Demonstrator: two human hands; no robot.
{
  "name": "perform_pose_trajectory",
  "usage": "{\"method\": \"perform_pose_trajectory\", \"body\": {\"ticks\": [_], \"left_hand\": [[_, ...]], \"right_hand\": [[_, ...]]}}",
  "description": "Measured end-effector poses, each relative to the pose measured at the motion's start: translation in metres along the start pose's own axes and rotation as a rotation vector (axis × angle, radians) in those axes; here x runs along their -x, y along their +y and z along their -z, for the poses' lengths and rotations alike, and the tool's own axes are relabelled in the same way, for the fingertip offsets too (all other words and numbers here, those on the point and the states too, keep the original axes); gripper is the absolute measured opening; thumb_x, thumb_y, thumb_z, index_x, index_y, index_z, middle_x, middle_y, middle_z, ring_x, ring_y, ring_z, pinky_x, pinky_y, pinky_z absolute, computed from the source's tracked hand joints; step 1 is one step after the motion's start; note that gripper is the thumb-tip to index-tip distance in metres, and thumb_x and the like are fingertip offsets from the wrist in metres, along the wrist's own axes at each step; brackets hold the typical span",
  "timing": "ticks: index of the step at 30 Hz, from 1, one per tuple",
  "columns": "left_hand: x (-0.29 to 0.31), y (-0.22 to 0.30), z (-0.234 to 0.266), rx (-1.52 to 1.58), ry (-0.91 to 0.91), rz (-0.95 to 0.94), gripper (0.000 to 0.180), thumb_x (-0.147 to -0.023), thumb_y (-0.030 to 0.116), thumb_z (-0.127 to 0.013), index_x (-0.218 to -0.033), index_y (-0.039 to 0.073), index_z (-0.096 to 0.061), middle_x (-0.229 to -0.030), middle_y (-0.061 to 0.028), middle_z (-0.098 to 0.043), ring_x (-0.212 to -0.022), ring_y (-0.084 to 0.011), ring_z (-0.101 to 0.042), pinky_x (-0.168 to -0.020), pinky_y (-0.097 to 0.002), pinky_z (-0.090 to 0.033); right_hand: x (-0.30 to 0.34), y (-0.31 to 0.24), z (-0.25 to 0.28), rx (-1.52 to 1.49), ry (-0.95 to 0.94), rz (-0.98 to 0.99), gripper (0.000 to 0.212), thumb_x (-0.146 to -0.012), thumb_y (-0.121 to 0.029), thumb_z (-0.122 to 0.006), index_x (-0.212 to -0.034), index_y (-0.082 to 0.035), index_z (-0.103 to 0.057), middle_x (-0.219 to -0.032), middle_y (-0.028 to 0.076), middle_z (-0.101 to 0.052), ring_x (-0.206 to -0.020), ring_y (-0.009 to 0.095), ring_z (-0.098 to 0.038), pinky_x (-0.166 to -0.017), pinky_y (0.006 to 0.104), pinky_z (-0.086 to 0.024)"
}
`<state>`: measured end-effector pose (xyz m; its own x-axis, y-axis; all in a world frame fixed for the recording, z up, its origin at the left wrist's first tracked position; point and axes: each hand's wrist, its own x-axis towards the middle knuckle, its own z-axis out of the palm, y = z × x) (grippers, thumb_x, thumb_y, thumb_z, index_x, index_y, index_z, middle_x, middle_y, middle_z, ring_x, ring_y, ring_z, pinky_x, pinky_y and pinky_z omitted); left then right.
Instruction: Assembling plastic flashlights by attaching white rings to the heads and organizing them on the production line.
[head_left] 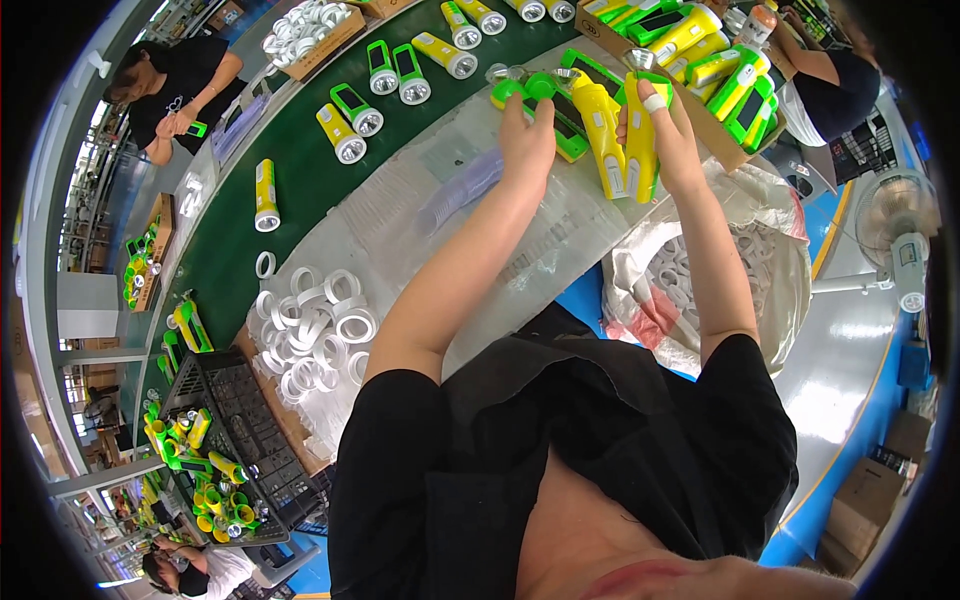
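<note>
My right hand (668,125) is closed round a yellow flashlight body (642,165) with a green edge, which it holds upright over the bench. A white band circles one of its fingers. Against that body leans another yellow flashlight body (600,125). My left hand (527,135) has its fingers closed on the round end of a green flashlight body (540,86). Close beside it lies a green body with a dark panel (570,130). A row of translucent lilac discs (460,192) rests on the plastic-covered bench near my left forearm.
Flashlights (410,75) stand along the green belt (300,190). White rings (315,330) are heaped at left, beside a black crate (255,430). At right are a cardboard box (735,155) of flashlight bodies, a white sack (785,270) of rings and a fan (905,235). Several people work nearby.
</note>
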<state>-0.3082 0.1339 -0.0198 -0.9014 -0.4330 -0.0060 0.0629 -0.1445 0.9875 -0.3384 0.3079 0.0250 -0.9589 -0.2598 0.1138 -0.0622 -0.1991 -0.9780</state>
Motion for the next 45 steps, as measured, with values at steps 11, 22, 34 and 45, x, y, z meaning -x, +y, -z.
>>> {"method": "perform_pose_trajectory", "body": {"ticks": [11,22,34,45], "left_hand": [[0.076,0.071,0.105,0.026,-0.526,-0.038,0.039,-0.097,0.030,-0.055,-0.123,0.001,-0.060,-0.115,-0.0142,-0.065,-0.103,-0.0219,-0.063,-0.088,-0.0329,-0.050],[0.173,0.092,0.214,-0.434,-0.137,-0.505,0.031,-0.099,0.020,-0.047,-0.109,0.001,-0.069,-0.086,-0.0060,-0.061,-0.082,-0.0127,-0.057,-0.069,-0.0266,-0.045],[0.159,0.058,0.193,-0.300,-0.126,-0.499,0.048,-0.097,0.035,-0.045,-0.130,0.001,-0.052,-0.138,-0.0232,-0.047,-0.125,-0.0356,-0.048,-0.108,-0.0430,-0.030],[0.092,-0.005,0.223,-1.066,-0.019,-0.357,0.060,-0.077,0.024,-0.076,-0.127,0.000,-0.054,-0.113,-0.0160,-0.057,-0.104,-0.0311,-0.054,-0.089,-0.0394,-0.045]], "right_hand": [[0.107,0.001,-0.101,-0.027,-0.748,-0.126,0.049,-0.085,-0.037,-0.060,-0.117,-0.001,-0.049,-0.092,0.009,-0.057,-0.081,0.017,-0.057,-0.072,0.0299,-0.046],[0.148,0.022,-0.179,0.036,-1.114,-0.118,0.047,-0.090,-0.037,-0.066,-0.121,-0.005,-0.049,-0.100,0.009,-0.058,-0.094,0.018,-0.056,-0.082,0.0318,-0.045],[0.148,0.045,-0.184,-0.396,-0.724,-0.336,0.035,-0.098,-0.025,-0.055,-0.127,-0.008,-0.044,-0.097,0.009,-0.058,-0.081,0.016,-0.059,-0.069,0.0305,-0.050],[0.131,0.037,-0.156,-0.234,-0.603,-0.298,0.047,-0.097,-0.038,-0.051,-0.129,-0.005,-0.042,-0.081,0.013,-0.056,-0.069,0.018,-0.054,-0.066,0.0302,-0.044]]}}
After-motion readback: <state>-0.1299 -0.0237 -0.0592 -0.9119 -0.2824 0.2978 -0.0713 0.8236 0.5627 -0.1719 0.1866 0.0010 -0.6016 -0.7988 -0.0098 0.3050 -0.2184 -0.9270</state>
